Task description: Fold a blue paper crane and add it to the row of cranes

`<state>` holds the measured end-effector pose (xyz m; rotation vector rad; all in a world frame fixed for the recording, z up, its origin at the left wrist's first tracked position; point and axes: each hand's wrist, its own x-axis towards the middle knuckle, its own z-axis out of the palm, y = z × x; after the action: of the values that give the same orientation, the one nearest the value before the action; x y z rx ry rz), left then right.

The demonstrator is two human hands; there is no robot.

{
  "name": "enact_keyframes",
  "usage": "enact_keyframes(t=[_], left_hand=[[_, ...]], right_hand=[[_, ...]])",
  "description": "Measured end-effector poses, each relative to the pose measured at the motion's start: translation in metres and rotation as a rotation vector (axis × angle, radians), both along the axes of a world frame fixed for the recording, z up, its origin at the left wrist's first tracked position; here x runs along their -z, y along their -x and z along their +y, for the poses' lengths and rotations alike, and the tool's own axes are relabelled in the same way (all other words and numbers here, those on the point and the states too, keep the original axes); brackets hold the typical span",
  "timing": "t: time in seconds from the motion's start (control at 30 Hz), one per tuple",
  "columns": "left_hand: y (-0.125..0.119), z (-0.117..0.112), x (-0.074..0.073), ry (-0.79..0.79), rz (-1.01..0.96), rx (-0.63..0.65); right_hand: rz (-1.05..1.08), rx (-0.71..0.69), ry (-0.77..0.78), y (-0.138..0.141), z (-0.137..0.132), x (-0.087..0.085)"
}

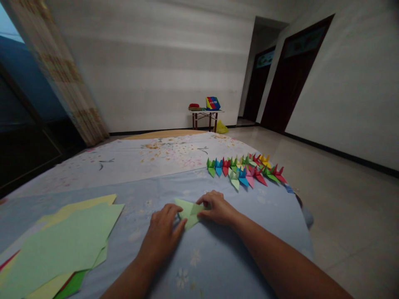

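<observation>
A light green sheet of origami paper (pixel 188 212), folded into a pointed shape, lies on the pale blue bedsheet (pixel 249 232) in front of me. My left hand (pixel 165 227) grips its lower left side, fingers curled over the edge. My right hand (pixel 217 208) holds its right tip between the fingers and thumb. To the left of my hands lies a loose stack of light green, yellow and darker green paper sheets (pixel 59 245). Beyond my right hand stand several colourful origami cranes (pixel 243 172), packed in rows near the bed's edge.
The bed's right edge (pixel 307 224) drops to a tiled floor (pixel 343 224). A flowered white cloth (pixel 174 155) covers the far part of the bed. A small table (pixel 204 111) with a colourful box stands against the far wall, with a yellow bag (pixel 221 127) beside it. A curtain (pixel 59 70) hangs at the left.
</observation>
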<state>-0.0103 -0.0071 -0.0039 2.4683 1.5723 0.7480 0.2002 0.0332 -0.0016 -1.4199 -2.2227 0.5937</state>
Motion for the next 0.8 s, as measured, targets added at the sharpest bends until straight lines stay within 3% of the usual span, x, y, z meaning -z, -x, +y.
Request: enact_keyframes(t=[0.2,0.33,0.47,0.63,0.8], left_hand=[[-0.006,-0.005,-0.018,0.205,-0.095,-0.123],[-0.009,-0.008,-0.022,0.220,-0.219,-0.127],[-0.013,-0.008,-0.018,0.277,-0.410,-0.107],[-0.018,-0.005,-0.007,0.385,-0.658,-0.132],[-0.019,-0.004,-0.007,0.369,-0.720,-0.162]], right_hand=[[0.157,-0.033,-0.090,0.002,-0.004,-0.001],[0.264,-0.010,-0.094,0.004,-0.006,-0.002],[0.298,0.019,-0.187,0.008,-0.008,-0.002],[0.313,-0.090,-0.243,0.018,-0.013,0.000],[0.308,-0.125,-0.218,0.025,-0.016,0.001]])
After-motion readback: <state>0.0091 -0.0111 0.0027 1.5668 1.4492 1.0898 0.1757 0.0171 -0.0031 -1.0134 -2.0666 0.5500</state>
